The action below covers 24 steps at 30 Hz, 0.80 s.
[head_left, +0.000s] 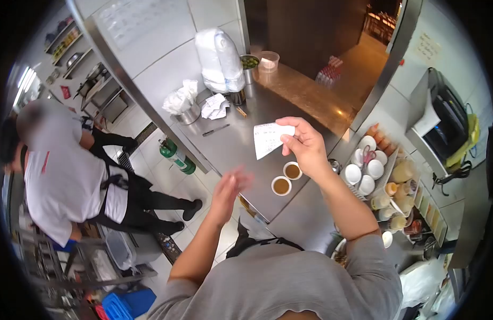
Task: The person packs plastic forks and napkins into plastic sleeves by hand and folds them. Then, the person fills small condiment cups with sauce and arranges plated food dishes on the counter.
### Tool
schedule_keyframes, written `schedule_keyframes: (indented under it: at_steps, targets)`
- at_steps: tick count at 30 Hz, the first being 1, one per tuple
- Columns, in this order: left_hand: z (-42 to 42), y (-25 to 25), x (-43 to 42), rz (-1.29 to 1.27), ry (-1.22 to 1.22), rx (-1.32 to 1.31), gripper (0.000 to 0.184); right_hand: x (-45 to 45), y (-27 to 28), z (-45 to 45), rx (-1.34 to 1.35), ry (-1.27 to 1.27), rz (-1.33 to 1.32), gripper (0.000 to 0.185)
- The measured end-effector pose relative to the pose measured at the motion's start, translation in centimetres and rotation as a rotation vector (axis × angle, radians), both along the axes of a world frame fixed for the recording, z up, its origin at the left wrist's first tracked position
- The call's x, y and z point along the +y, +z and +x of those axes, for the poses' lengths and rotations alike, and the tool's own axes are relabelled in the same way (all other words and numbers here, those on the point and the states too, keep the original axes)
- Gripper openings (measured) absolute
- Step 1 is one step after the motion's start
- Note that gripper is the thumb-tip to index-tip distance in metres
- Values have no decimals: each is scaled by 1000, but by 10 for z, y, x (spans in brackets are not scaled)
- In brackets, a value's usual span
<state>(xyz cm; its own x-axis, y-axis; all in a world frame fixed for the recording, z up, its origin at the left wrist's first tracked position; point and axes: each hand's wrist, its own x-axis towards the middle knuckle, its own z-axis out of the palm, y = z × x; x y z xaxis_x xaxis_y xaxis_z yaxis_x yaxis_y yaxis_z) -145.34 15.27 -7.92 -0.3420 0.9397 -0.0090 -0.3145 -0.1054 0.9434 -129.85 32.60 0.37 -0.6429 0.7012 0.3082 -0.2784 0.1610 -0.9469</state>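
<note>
My right hand [305, 144] pinches a white paper slip [268, 140] with writing on it, between thumb and fingers, above the steel counter [241, 154]. Below that hand, two small white cups [292, 170] of brown sauce stand side by side. My left hand [226, 194] is raised by the counter's left edge, its fingers blurred but loosely apart, with nothing seen in them. A pen [215, 130] lies farther back on the counter. Near it are crumpled paper slips [215, 106] and a metal container of white bundles [185, 109].
Wrapped white containers [219, 61] stand at the back. On the right are a basket of white cups [366, 165], sauce bottles [403, 170] and a printer-like machine [441, 117]. A person [70, 170] stands at left, near a green cylinder [176, 156].
</note>
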Motion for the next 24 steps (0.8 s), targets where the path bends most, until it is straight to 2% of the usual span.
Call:
schedule_keyframes:
  at_steps: [1,4,7,8,9,11,13,14,15,16,17,19,20,21,22,23,24]
  targets:
    - [-17,11,30,85,-55,21,57,6,-11,-10,35,3,-73,33]
    - [-60,16,116,160,-217,7,48,22,-31,-25,-151,-102,2,37]
    - [-78,16,181,47,-385,152,40,37,-55,-34,-167,-187,-183,43]
    - [-78,16,200,70,-355,23,40,41,-62,-32,-302,-325,-84,43]
    - [-82,14,221,65,-374,74,38,46,-67,-26,-433,-457,21,43]
    - [-94,2,270,83,-383,178,35,52,-84,-8,-581,-679,57,41]
    - [-127,-30,344,85,-522,903,35,45,-109,20,-606,-822,-61,39]
    - [-142,-39,384,41,-641,1149,32,39,-118,35,-623,-875,-110,38]
    - [-160,-54,434,94,-625,1393,27,31,-123,49,-678,-925,-131,37]
    - [-167,-24,459,72,-373,1416,23,22,-125,63,-732,-982,-151,36]
    - [-170,24,473,125,-98,1183,22,12,-127,76,-895,-1053,-155,32]
    - [-187,77,525,520,390,894,16,-7,-134,98,-898,-1189,-164,28]
    - [-186,120,524,707,656,808,12,-14,-125,98,-978,-1235,-181,28]
    - [-198,136,538,928,866,884,10,-23,-140,108,-859,-1309,-267,25]
    - [-201,148,546,1025,998,908,12,-27,-136,103,-875,-1366,-278,23]
    - [-203,144,561,923,1015,999,15,-31,-133,96,-892,-1414,-295,20]
    - [-211,103,613,722,936,1171,16,-33,-136,93,-880,-1409,-328,21]
